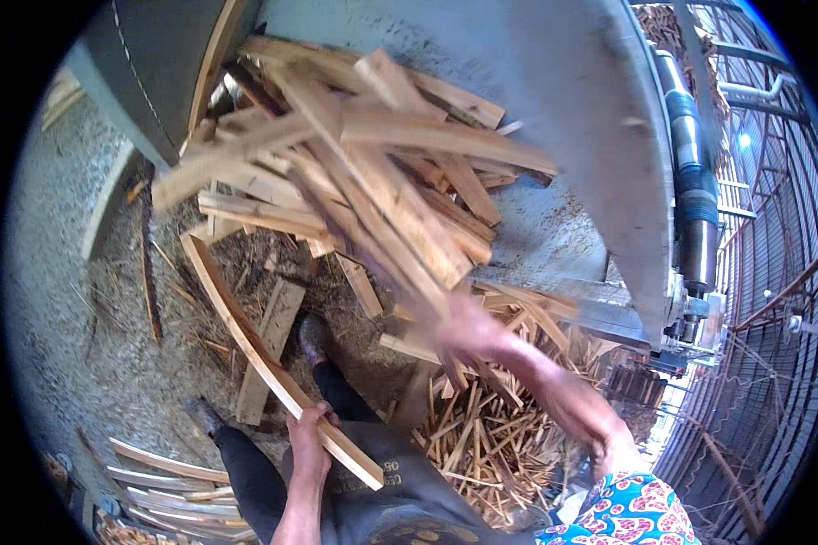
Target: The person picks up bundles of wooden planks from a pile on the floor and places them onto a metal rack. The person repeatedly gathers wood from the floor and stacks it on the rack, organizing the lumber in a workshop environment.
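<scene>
My left hand [311,440] is closed around the lower part of a long, slightly curved wooden slat [254,354], which slants up and away to the left in front of my body. Reaching out to the right, my right hand [468,329] is smeared by motion. A blurred, dark-edged wooden strip [377,250] runs through it and appears gripped, though the single fingers cannot be made out. Beyond that hand lies a loose heap of wooden offcuts [391,195], crossing one another against a grey metal surface [554,218].
A pile of thin wood scraps [482,436] lies at the lower right. Machine rollers [695,200] stand on the right. A flat board [271,350] rests on the debris-strewn floor by my feet. Curved slats [173,463] are stacked at the lower left.
</scene>
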Motion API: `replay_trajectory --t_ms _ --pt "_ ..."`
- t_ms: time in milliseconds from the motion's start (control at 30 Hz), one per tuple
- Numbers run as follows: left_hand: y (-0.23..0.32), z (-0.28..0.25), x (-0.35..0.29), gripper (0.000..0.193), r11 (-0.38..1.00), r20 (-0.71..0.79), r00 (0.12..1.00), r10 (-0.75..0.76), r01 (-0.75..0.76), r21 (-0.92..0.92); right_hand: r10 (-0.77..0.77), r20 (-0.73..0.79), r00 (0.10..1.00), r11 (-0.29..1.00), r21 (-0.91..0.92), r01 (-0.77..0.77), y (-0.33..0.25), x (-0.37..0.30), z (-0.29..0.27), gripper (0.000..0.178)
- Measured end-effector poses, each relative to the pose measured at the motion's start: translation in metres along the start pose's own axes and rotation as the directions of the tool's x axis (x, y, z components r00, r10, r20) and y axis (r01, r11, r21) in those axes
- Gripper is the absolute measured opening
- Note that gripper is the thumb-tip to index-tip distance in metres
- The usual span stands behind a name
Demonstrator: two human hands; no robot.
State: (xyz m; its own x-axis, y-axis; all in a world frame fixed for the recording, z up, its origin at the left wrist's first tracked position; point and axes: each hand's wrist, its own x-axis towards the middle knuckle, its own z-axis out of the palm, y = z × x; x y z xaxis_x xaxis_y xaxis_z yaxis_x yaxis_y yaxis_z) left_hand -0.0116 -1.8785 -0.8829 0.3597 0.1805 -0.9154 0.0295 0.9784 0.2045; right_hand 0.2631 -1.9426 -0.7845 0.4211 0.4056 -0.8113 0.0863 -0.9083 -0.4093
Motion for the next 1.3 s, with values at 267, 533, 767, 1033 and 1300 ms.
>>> replay_trajectory --t_ms 267,533,767,1033,1300 --pt "0.018 0.031 0.004 0.019 0.997 0.147 0.989 -0.027 0.016 0.082 0.031 0.010 0.999 0.945 0.326 -0.032 -0.017 -0.059 -0.028 0.049" --pt "0.019 0.043 0.033 0.020 0.988 0.088 0.984 -0.153 0.153 0.010 0.414 0.209 0.886 0.902 -0.221 -0.370 0.125 -0.253 0.042 0.046" --pt "0.023 0.034 0.033 0.024 0.991 0.052 0.993 -0.110 0.105 0.087 0.532 0.151 0.834 0.800 -0.413 -0.436 0.193 -0.281 0.048 0.050" --pt "0.016 -0.013 0.039 0.022 0.985 -0.099 0.994 -0.042 0.058 0.165 0.613 -0.409 0.676 0.262 -0.702 -0.662 0.339 -0.370 -0.075 0.067" --pt "0.009 -0.008 0.041 0.028 0.978 -0.109 0.988 -0.106 0.123 0.166 0.080 -0.185 0.980 0.967 -0.226 -0.121 0.229 0.093 0.068 0.067"
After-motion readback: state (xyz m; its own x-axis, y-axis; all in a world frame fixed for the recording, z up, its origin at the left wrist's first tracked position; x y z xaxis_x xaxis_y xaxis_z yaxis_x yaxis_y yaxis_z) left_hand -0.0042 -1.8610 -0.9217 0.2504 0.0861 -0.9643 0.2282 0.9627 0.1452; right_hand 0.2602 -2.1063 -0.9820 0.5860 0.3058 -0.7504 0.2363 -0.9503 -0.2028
